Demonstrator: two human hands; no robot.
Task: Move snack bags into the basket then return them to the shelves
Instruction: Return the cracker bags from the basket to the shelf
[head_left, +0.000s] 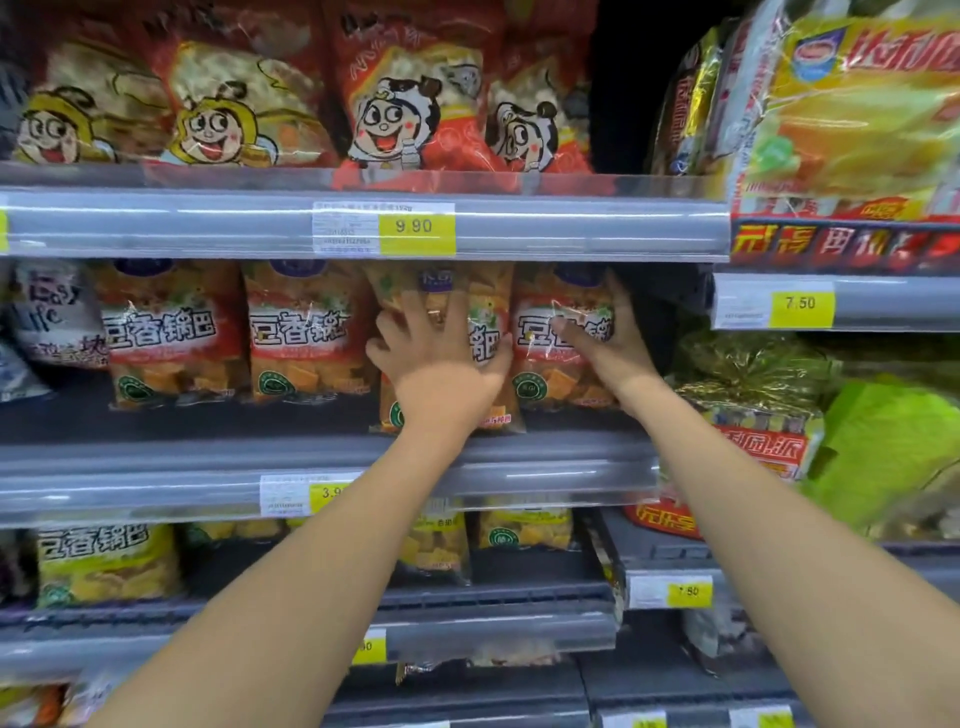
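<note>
Head view: the middle shelf (156, 457) carries orange snack bags under the 9.90 price tag (415, 226). Below that tag, the left hand (441, 364) presses flat, fingers spread, on one bag (488, 332); the right hand (613, 343) clasps its neighbour bag (561, 332).

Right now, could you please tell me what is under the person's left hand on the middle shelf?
The left hand lies flat on an orange-and-red plastic snack bag, hiding most of its label.

price tag (413, 226) "9.90", price tag (800, 303) "7.50", orange bags (161, 332) "豆香锅巴"
</note>
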